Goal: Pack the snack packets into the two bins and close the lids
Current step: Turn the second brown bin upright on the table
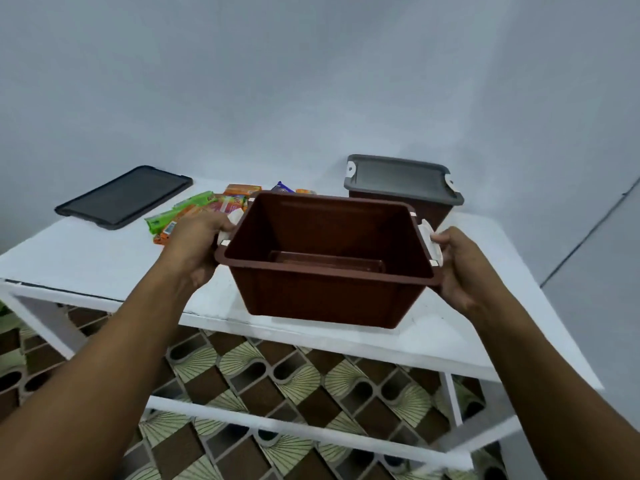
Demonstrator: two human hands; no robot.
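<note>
- A dark lid [123,197] lies on the tabletop [86,258], at 10 o'clock from the open bin [329,292].
- The snack packets [194,216] lie heaped at 11 o'clock, behind the left hand [197,244].
- The left hand curls round the open bin's left latch.
- The right hand [460,268] pinches its right latch.
- A 2nd bin [433,209], grey-lidded, stands at 1 o'clock.

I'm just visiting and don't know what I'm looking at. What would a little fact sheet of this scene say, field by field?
Front bin: open bin, brown, empty, no lid, at the table's near edge
Hands: left hand and right hand each hold one end of it
Second bin: closed bin at the back right, grey lid on
Spare lid: loose lid, dark, lying flat at the far left
Snacks: snack packets heaped on the table beyond the left hand
</note>
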